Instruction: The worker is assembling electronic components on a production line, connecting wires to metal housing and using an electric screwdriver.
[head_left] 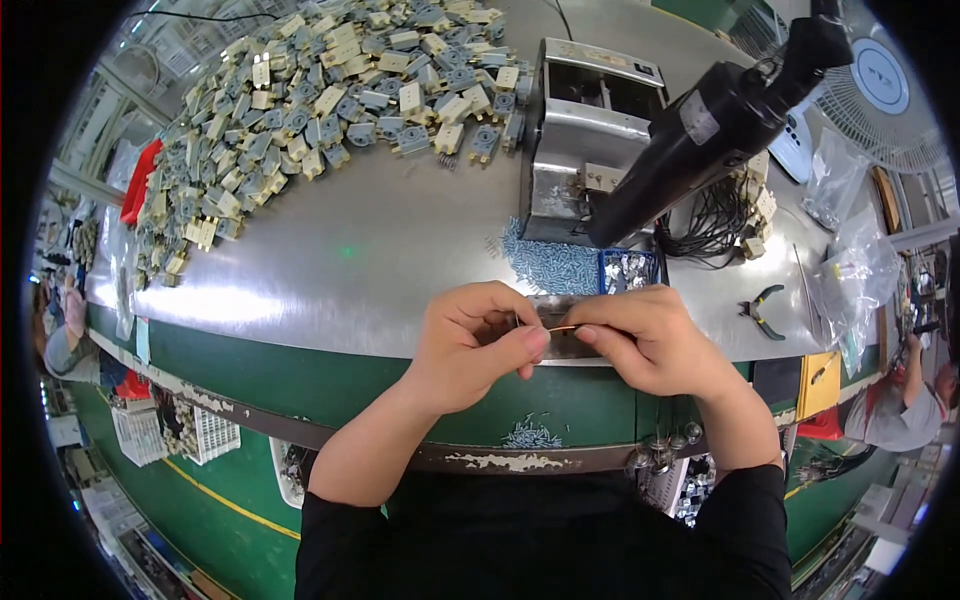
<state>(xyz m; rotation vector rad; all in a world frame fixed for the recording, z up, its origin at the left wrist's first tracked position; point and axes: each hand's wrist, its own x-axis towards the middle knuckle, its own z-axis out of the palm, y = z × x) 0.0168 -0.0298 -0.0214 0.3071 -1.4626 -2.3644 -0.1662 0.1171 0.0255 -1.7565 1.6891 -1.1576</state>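
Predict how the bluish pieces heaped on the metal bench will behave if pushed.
The heap of bluish pieces will probably spread rather than slide whole, since the pieces lie loose. Single ones may roll or skid: they look slim, on a shiny metal benchtop. Each is likely light, being tiny.

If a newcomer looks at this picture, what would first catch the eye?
Probably the large heap of grey and cream parts, upper left on the metal table. Next comes the thick black cylinder, slanting at upper right. Near the centre, the left hand and right hand hold a thin strand.
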